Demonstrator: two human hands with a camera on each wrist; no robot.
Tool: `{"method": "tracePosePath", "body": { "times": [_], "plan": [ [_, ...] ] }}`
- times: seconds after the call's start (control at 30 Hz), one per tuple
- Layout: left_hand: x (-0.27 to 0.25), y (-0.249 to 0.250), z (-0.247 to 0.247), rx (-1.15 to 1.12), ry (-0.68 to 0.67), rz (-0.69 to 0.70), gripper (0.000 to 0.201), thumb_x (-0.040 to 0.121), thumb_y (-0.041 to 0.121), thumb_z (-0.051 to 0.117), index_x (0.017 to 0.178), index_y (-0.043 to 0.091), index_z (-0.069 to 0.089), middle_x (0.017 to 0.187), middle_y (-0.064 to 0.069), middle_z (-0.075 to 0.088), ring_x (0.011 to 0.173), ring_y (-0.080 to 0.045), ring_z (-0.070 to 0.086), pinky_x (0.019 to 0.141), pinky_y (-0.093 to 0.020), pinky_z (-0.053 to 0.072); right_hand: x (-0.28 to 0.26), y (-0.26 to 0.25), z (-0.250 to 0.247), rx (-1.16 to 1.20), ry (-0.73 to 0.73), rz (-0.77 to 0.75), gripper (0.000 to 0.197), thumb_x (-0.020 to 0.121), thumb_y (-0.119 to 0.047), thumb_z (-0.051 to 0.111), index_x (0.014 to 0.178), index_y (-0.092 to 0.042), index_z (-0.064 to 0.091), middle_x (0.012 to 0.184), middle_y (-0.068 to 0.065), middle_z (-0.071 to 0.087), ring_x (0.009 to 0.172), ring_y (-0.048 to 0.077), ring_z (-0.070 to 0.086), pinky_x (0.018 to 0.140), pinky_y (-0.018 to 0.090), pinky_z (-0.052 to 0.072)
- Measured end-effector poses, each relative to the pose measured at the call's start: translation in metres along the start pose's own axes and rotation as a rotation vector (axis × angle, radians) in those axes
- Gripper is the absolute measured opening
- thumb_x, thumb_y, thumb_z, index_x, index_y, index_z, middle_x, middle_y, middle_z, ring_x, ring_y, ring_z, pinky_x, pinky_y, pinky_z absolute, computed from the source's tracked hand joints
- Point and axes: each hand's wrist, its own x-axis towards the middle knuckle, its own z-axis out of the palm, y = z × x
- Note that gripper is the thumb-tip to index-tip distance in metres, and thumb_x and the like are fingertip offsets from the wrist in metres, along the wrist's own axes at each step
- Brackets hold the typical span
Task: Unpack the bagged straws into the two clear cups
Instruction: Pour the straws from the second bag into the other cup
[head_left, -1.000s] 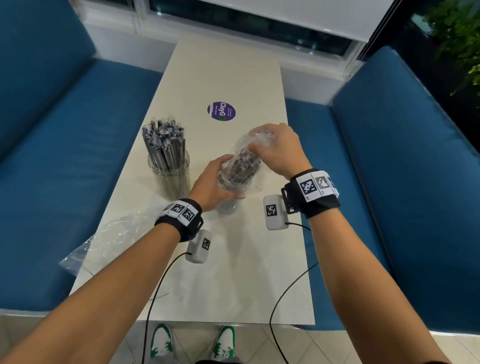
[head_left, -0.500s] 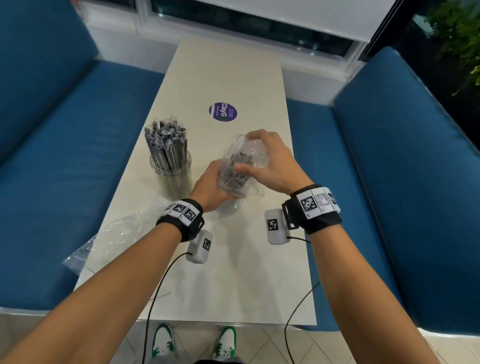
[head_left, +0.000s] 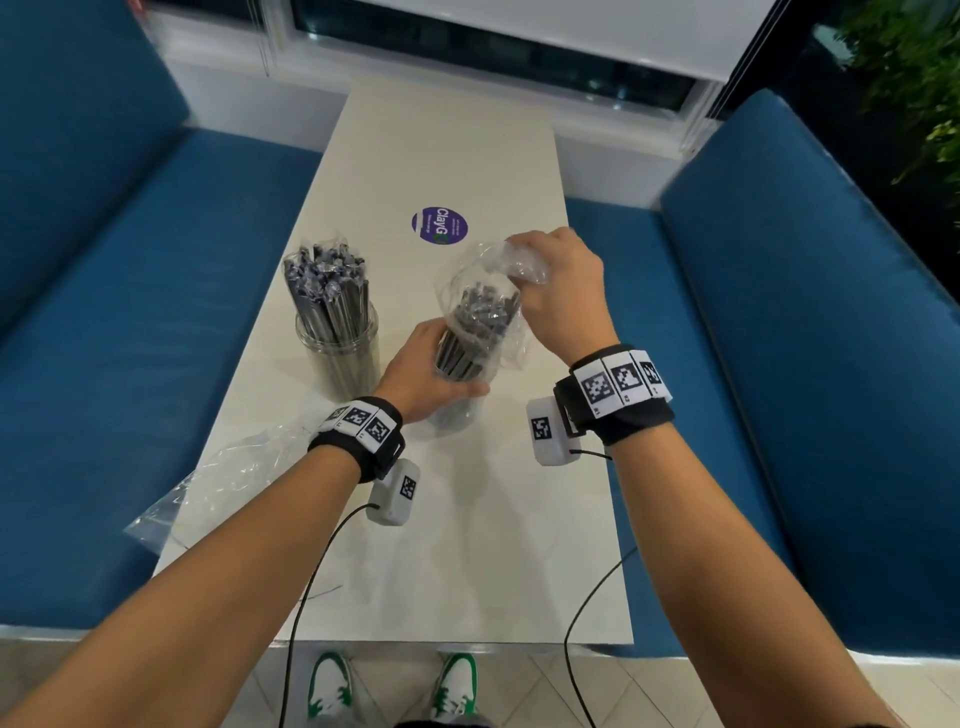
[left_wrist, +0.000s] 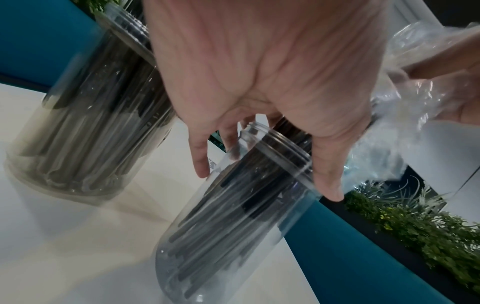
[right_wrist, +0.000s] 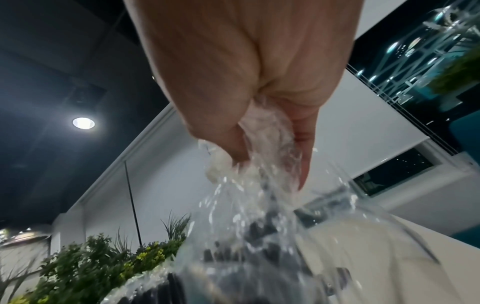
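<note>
Item: white tabletop (head_left: 467, 519) between two blue benches (head_left: 130, 312). Left hand (head_left: 423, 371), grip wrapped around the rim of a clear cup (left_wrist: 233, 226) that stands near the middle of the tabletop, fingers and thumb curled about its upper wall; the cup tilts in the left wrist view. Contents: a bundle of dark straws (head_left: 480, 325) standing in this cup, their upper ends covered by a clear plastic bag (head_left: 498, 270). Right hand (head_left: 558, 293), grip closed on the bunched top of that bag above the straws, crumpled film showing between thumb and fingers (right_wrist: 303, 144) in the right wrist view. Second clear cup (head_left: 337, 358), to the left of the held cup and apart from it, upright, packed with dark straws in clear wrappers (head_left: 327, 291) that rise well above its rim. Empty plastic bag (head_left: 223, 483), flat and wrinkled, at the near left edge of the tabletop, partly overhanging. Round purple sticker (head_left: 440, 225) farther along the tabletop, white lettering reading "ClayG"; smaller print beside it is not legible. Both wrists carry black bands with black-and-white square code tags (head_left: 615, 382) and small white units on cables. White and green shoes (head_left: 330, 686) on the tiled floor below.
</note>
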Motion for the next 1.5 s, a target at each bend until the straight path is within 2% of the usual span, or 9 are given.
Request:
{"method": "tracePosePath", "body": {
  "times": [0.1,0.17,0.57,0.77,0.9,1.0,1.13,1.33,1.5],
  "plan": [
    [-0.001,0.000,0.001,0.010,-0.002,0.004,0.092,0.071,0.042,0.099,0.147,0.020,0.052,0.149,0.000,0.051,0.133,-0.017,0.053,0.114,-0.043,0.046,-0.001,-0.001,-0.006,-0.039,0.007,-0.009,0.026,0.095,-0.009,0.068,0.121,-0.012,0.072,0.112,0.012,0.060,0.094,0.021,0.054,0.069,-0.001,0.031],
    [-0.001,0.001,0.002,0.016,-0.009,0.007,0.095,0.072,0.044,0.098,0.150,0.021,0.049,0.149,0.002,0.050,0.132,-0.016,0.053,0.114,-0.043,0.047,0.000,-0.001,-0.011,-0.049,0.061,0.019,0.025,0.097,-0.020,0.069,0.121,-0.011,0.069,0.114,0.010,0.061,0.096,0.020,0.054,0.065,0.009,0.030],
    [0.000,0.001,0.005,-0.049,-0.022,-0.089,0.133,0.069,0.038,0.101,0.170,0.013,0.018,0.169,-0.003,0.034,0.152,-0.019,0.043,0.127,-0.040,0.035,-0.013,-0.001,-0.044,0.057,0.159,0.125,0.036,0.093,-0.011,0.061,0.130,-0.014,0.064,0.127,0.008,0.061,0.116,0.021,0.057,0.088,0.015,0.029],
    [-0.006,0.006,-0.002,0.038,-0.064,-0.099,0.148,0.065,0.048,0.101,0.172,0.018,0.004,0.175,-0.007,0.019,0.161,-0.024,0.026,0.131,-0.045,0.027,-0.023,0.000,-0.056,0.222,0.288,0.195,0.037,0.083,-0.017,0.059,0.119,-0.015,0.070,0.119,0.003,0.067,0.109,0.022,0.063,0.101,0.040,0.051],
    [-0.031,0.020,-0.015,0.135,-0.021,0.029,0.114,0.086,0.024,0.086,0.171,0.012,0.012,0.173,-0.008,0.016,0.160,-0.025,0.023,0.130,-0.035,0.022,-0.031,0.010,-0.069,0.416,0.383,0.245,0.031,0.080,-0.019,0.059,0.108,-0.014,0.072,0.105,0.000,0.073,0.095,0.018,0.067,0.084,0.031,0.056],
    [-0.067,0.035,-0.022,0.026,0.358,0.290,0.064,0.080,-0.007,0.057,0.142,0.004,0.053,0.141,-0.013,0.050,0.132,-0.030,0.052,0.110,-0.026,0.046,-0.045,0.019,-0.071,0.654,0.393,0.232,0.020,0.078,-0.006,0.061,0.095,-0.001,0.070,0.088,0.003,0.068,0.079,0.018,0.060,0.072,0.034,0.050],
    [-0.107,0.052,-0.017,-0.141,0.521,0.510,0.028,0.089,0.000,0.052,0.116,0.001,0.058,0.112,-0.018,0.057,0.101,-0.035,0.058,0.086,-0.051,0.051,-0.077,0.028,-0.053,0.900,0.261,0.253,0.025,0.069,0.000,0.057,0.085,0.019,0.054,0.086,0.015,0.051,0.081,0.025,0.046,0.073,0.040,0.039],
    [-0.153,0.052,0.015,-0.188,0.196,0.493,0.055,0.099,0.060,0.059,0.140,0.025,0.050,0.135,-0.007,0.054,0.118,-0.022,0.062,0.091,-0.031,0.056,-0.143,0.039,-0.006,0.811,-0.156,0.428,0.029,0.081,-0.001,0.065,0.098,-0.023,0.056,0.083,0.000,0.058,0.061,0.013,0.052,0.051,0.029,0.039],
    [-0.163,-0.001,0.057,-0.082,0.147,0.313,0.044,0.092,0.005,0.079,0.132,0.019,0.066,0.123,0.007,0.056,0.111,-0.005,0.063,0.092,-0.024,0.055,-0.182,0.055,0.038,0.903,-0.361,0.621,0.039,0.078,-0.012,0.067,0.110,-0.016,0.045,0.102,0.011,0.054,0.080,0.026,0.059,0.058,0.035,0.049]
  ]
}}
